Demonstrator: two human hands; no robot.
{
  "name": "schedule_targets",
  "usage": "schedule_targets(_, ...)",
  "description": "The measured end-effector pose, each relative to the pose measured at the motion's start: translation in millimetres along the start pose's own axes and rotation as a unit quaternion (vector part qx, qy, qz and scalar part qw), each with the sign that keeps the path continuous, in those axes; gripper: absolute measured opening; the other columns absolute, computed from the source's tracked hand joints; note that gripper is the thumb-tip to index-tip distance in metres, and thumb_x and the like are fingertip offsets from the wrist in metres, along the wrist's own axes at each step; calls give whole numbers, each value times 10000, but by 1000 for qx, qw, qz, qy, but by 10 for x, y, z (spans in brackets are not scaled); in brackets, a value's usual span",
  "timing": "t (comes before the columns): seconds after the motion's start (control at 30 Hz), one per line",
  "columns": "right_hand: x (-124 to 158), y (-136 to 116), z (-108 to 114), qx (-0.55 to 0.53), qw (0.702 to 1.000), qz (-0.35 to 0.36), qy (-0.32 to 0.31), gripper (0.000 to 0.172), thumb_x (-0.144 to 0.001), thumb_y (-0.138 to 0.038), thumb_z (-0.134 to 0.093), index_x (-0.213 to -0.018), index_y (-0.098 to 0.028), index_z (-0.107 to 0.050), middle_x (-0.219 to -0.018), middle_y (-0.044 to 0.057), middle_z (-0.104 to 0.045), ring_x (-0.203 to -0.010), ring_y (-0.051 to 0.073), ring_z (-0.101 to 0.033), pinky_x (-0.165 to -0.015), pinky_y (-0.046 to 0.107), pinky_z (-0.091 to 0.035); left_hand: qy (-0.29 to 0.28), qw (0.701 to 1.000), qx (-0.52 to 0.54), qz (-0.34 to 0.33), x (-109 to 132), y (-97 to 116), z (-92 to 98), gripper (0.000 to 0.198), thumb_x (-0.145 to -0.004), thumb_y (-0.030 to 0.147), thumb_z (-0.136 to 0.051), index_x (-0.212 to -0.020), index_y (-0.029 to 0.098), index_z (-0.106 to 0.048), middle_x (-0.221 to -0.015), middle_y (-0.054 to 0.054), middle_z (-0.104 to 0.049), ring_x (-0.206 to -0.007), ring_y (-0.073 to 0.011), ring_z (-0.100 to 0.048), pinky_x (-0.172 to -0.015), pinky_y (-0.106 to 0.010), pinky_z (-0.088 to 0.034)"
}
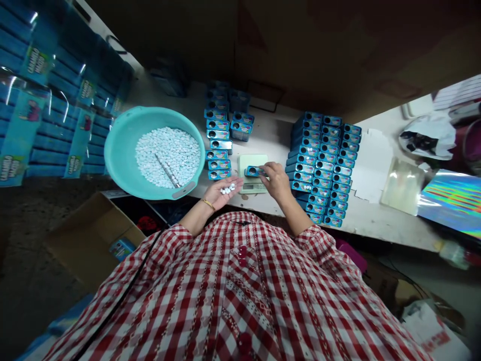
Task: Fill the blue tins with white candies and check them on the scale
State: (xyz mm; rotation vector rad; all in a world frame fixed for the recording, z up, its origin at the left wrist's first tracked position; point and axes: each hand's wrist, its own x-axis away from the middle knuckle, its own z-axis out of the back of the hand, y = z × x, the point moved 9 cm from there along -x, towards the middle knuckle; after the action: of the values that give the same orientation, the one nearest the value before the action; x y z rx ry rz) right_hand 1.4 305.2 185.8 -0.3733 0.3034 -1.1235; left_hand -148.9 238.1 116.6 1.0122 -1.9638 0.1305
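My left hand point(220, 194) is turned palm up and cupped around a small heap of white candies point(228, 189). Thumb and fingers of my right hand point(276, 179) grip one end of a small blue tin point(251, 171), which is over the plate of a pale green scale point(255, 160). The fingertips partly cover the tin. Left of my left hand stands a turquoise basin point(120, 165) of white candies, with a metal scoop point(165, 169) lying in them. Close by the scale is a column of blue tins point(219, 164) with round openings.
Several rows of blue tins point(319, 173) stand right of the scale, some with candies on top. Wrapped blue packs point(48, 115) are stacked at the far left. A cardboard box point(90, 235) sits below the basin. Plastic sheets point(402, 188) lie at the right.
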Motion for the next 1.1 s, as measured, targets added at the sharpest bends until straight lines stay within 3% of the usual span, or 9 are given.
schedule_targets(0.17, -31, 97, -109, 34, 999, 0, -36, 264, -907, -217, -413, -995, -167, -657, -953, 107, -610, -867, 226, -506, -815, 362, -426, 38, 999, 17, 9, 59, -37, 265, 454, -712, -8, -454, -1147, 57, -568, -972, -146, -693, -952, -202, -657, -882, -305, -515)
schedule_targets(0.27, -103, -30, -154, 42, 997, 25, -56, 287, -903, -249, -436, -1114, -161, -610, -1063, 116, -598, -947, 231, -498, -850, 365, -412, 47, 999, 17, 2, 84, -12, 339, 432, -711, -9, -465, -1125, 47, -576, -975, -149, -692, -943, -199, -660, -860, -287, -526)
schedule_targets(0.37, -91, -72, -171, 105, 990, 25, -87, 422, -855, -292, -529, -1254, -155, -514, -1246, 135, -520, -1081, 280, -432, -867, 395, -389, 53, 998, 25, -13, 112, 50, 396, 385, -712, -13, -478, -1079, 27, -588, -993, -164, -688, -947, -206, -660, -844, -273, -532)
schedule_targets(0.5, -139, -37, -212, 134, 981, 15, -141, 405, -863, -216, -487, -1256, -121, -501, -1197, 137, -554, -1050, 263, -430, -855, 355, -391, 61, 997, 36, -13, 138, 90, 472, 390, -712, -21, -477, -1082, 35, -586, -988, -160, -690, -926, -204, -668, -829, -273, -541)
schedule_targets(0.67, -830, -117, -220, 127, 988, 14, -91, 410, -884, -184, -414, -1283, -112, -469, -1198, 146, -533, -1033, 266, -414, -859, 358, -395, 69, 997, 41, -20, 146, 133, 521, 417, -721, -16, -468, -1124, 21, -568, -986, -174, -690, -923, -207, -670, -795, -257, -550)
schedule_targets(0.8, -1394, -67, -440, 138, 986, -13, -88, 379, -892, -147, -367, -1254, -122, -479, -1213, 161, -500, -1041, 265, -406, -810, 358, -421, 72, 996, 39, -29, 160, 162, 540, 472, -717, -16, -474, -1182, 24, -540, -1002, -172, -687, -929, -205, -668, -816, -264, -545)
schedule_targets(0.93, -1594, 10, -618, 156, 984, -5, -91, 339, -903, -106, -300, -1153, -122, -529, -1175, 168, -506, -1054, 267, -417, -781, 361, -430, 85, 996, 33, -24, 168, 131, 587, 475, -713, -18, -482, -1185, 9, -530, -1019, -185, -680, -936, -212, -666, -839, -272, -538)
schedule_targets(1.1, -1672, -63, -636, 151, 986, 30, -57, 326, -912, -77, -280, -1103, -119, -541, -1152, 164, -527, -1052, 239, -450, -796, 346, -410, 82, 997, 14, -7, 122, 27, 542, 434, -720, -16, -470, -1146, 7, -551, -1031, -196, -673, -946, -218, -663, -858, -282, -529)
